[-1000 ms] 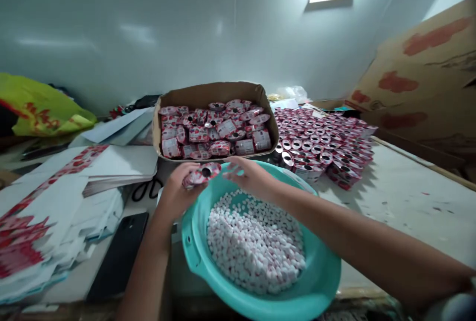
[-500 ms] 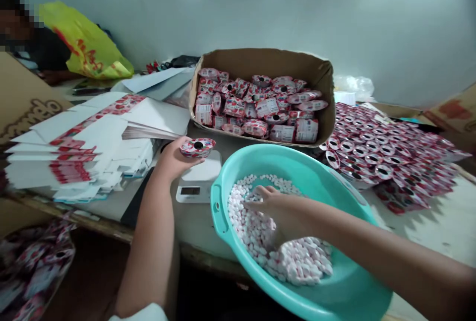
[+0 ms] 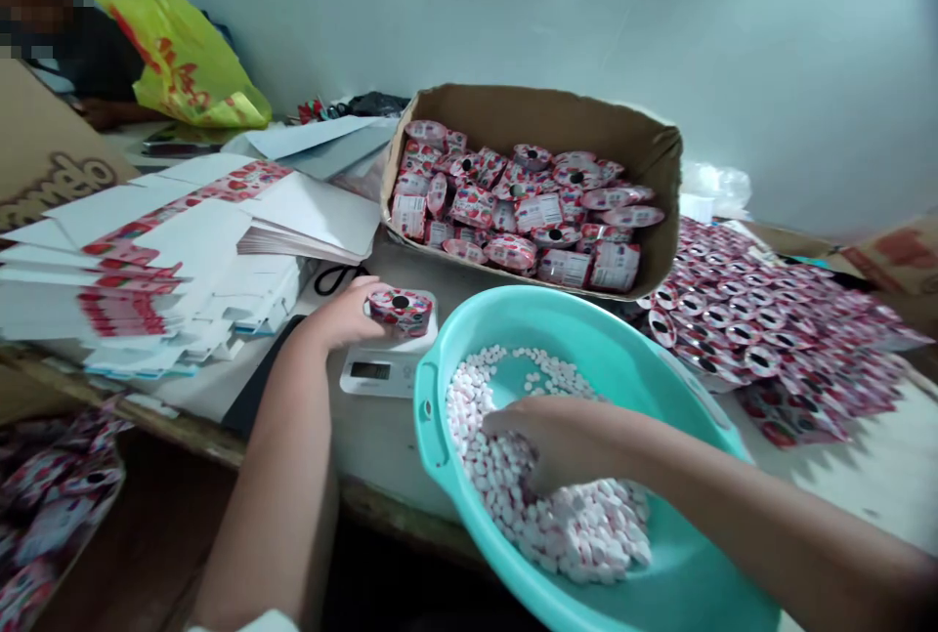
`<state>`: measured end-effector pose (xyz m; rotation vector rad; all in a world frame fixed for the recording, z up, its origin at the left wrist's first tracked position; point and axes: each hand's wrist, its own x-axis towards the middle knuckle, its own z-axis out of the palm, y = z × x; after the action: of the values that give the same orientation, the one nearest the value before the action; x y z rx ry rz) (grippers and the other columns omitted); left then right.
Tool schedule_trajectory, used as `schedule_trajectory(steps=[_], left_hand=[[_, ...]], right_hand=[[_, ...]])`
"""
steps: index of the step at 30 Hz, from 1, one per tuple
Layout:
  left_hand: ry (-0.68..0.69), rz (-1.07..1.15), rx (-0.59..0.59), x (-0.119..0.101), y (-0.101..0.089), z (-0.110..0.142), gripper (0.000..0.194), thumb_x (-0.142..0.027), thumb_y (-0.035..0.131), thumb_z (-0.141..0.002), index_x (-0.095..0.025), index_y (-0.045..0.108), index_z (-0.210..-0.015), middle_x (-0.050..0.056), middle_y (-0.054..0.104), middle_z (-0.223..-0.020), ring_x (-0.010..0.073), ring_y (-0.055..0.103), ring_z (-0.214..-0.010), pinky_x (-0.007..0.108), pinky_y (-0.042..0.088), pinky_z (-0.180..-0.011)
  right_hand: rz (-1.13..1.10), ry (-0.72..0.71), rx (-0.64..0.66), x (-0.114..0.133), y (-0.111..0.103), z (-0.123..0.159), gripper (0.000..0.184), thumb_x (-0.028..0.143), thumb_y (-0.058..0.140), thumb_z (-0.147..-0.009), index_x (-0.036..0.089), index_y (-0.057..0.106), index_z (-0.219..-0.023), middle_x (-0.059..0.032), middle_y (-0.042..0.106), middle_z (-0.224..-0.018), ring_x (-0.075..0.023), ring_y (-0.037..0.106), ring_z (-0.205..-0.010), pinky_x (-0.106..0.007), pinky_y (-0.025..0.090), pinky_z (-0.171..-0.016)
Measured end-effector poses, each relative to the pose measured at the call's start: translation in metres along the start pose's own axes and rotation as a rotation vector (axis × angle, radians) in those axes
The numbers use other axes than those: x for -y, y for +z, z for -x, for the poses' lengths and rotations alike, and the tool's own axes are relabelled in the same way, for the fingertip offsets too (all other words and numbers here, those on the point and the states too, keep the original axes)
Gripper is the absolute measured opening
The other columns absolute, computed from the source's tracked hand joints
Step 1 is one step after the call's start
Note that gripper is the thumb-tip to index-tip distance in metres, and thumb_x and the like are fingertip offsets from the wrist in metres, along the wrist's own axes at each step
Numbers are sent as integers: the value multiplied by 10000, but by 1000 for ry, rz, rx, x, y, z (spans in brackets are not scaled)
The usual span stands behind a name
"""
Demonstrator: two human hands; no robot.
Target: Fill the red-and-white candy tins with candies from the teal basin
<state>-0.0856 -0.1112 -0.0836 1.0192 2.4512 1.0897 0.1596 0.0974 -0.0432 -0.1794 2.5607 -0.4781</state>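
At the kitchen scale (image 3: 375, 373), my left hand (image 3: 344, 315) grips a small red-and-white printed packet (image 3: 411, 312) by its left side. The packet stands upright over the scale's platform, a dark round opening facing up. Whether it rests its weight there I cannot tell. My right hand (image 3: 538, 437) is down in a turquoise basin (image 3: 432, 417), its fingers curled around small white candies (image 3: 586, 534). The fingertips are partly buried among them.
Behind the basin stands a cardboard box (image 3: 532, 95) of similar packets. To the right, packets (image 3: 740, 310) are massed in rows. Flat printed cartons (image 3: 183, 251) are stacked at left, near a yellow plastic bag (image 3: 176, 56). A person (image 3: 95, 65) sits far left.
My left hand has lowered the packet and turned it slightly over the scale. My right hand has pushed deeper into the candies. The whole view has shifted a little.
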Motion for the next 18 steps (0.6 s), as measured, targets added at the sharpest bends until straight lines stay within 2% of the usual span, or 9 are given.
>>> schedule_trajectory(steps=[3,6,8,10,13,15,18], left_hand=[[8,-19,-94,-5,-8,7,802,-548,833,-557,-249,637,-1274,106,468,-1450,340,473,-1356,439,380,-1158],[32,61,-359,-13,-13,12,679,-583,754,-702,-283,616,-1296,90,375,-1532,313,362,-1442,453,277,-1210],[73,161,-533,-15,-14,11,514,-547,699,-789,-275,658,-1223,81,399,-1517,278,350,-1451,418,258,-1215],[106,262,-662,-15,-13,9,384,-490,654,-849,-248,689,-1144,86,475,-1451,248,414,-1406,381,287,-1195],[96,238,-815,-14,-12,5,244,-392,660,-863,-215,711,-1024,91,546,-1347,239,472,-1337,368,294,-1181],[72,156,-877,-14,-12,4,184,-339,693,-844,-209,710,-973,93,551,-1320,246,459,-1338,375,273,-1186],[39,132,-902,-14,-12,4,155,-322,690,-855,-204,704,-955,97,561,-1297,240,464,-1325,370,300,-1163]], right_hand=[[6,-3,19,-2,-9,0,305,128,681,-670,260,733,-940,-14,724,-850,-210,648,-732,-270,347,-550],[11,21,-121,-7,-18,-3,99,169,609,-805,214,690,-837,-26,712,-844,-194,638,-776,-276,381,-635],[16,61,-210,-11,-22,-5,102,263,597,-874,205,680,-870,-39,707,-877,-192,625,-783,-281,384,-654],[11,83,-265,-15,-24,-7,130,302,592,-895,209,682,-912,-41,708,-908,-188,616,-787,-282,383,-663],[-13,79,-262,-16,-22,-8,135,307,580,-901,225,687,-900,-26,710,-902,-184,614,-785,-282,384,-665],[-31,90,-237,-16,-21,-7,132,310,583,-894,235,690,-884,-16,708,-875,-184,617,-781,-282,387,-664],[-44,132,-234,-14,-22,-4,146,342,584,-892,247,696,-891,-14,713,-878,-187,622,-776,-285,393,-660]])
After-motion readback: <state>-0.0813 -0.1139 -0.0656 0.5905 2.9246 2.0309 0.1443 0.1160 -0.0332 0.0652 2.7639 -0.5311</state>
